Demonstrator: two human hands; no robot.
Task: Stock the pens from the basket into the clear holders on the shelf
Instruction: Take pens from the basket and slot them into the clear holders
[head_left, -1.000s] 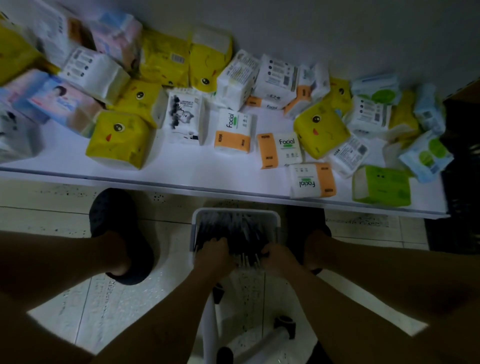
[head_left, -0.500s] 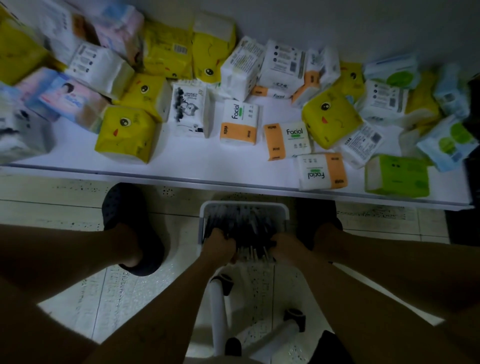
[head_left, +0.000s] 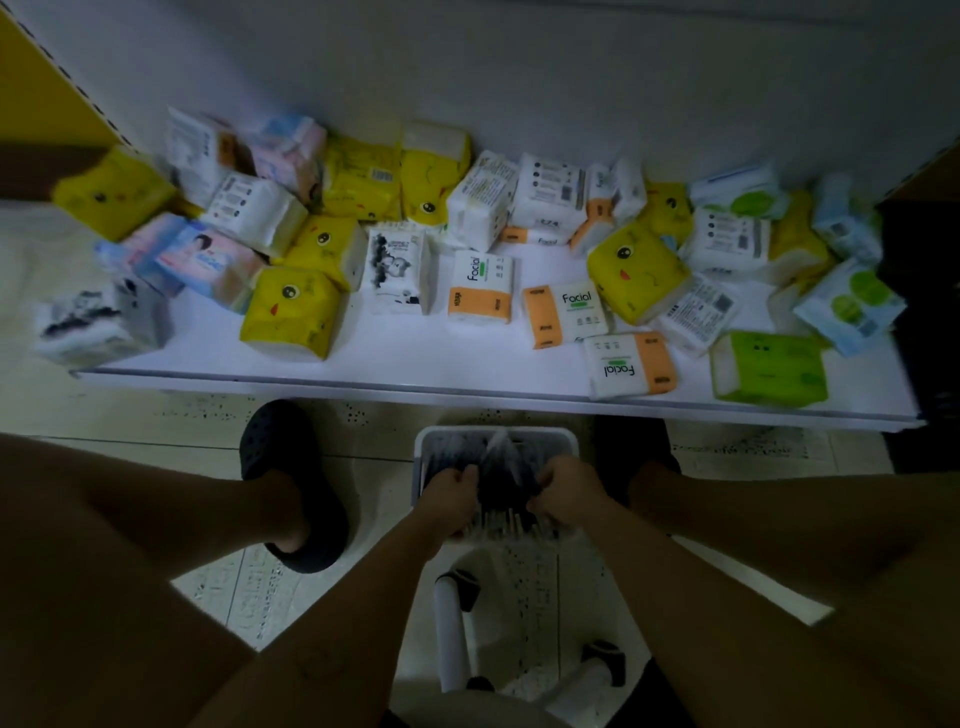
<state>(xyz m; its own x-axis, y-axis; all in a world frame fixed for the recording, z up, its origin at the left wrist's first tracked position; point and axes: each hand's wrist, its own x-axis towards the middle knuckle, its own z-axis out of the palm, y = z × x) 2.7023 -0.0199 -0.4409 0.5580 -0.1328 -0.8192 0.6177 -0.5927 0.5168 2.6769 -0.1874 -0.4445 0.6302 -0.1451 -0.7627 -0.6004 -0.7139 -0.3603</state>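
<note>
Together, the left hand (head_left: 449, 493) and right hand (head_left: 563, 491) curl their fingers around a dark bundle of pens (head_left: 506, 480) inside the white basket (head_left: 497, 432), which stands between the person's legs. Just beyond it, the white shelf (head_left: 415, 358) carries scattered tissue packs (head_left: 291, 312).

The person wears dark clog-style shoes with rounded toes: the left shoe (head_left: 283, 452), at centre-left of the frame, shows small holes across its upper, while the right shoe (head_left: 631, 441), at centre-right, is mostly lost in shadow. The left leg (head_left: 156, 519) and right leg (head_left: 779, 519) are bare above the ankles. The left forearm (head_left: 363, 597) and right forearm (head_left: 649, 571) are also bare, down to the left hand (head_left: 449, 491) and right hand (head_left: 563, 491).
</note>
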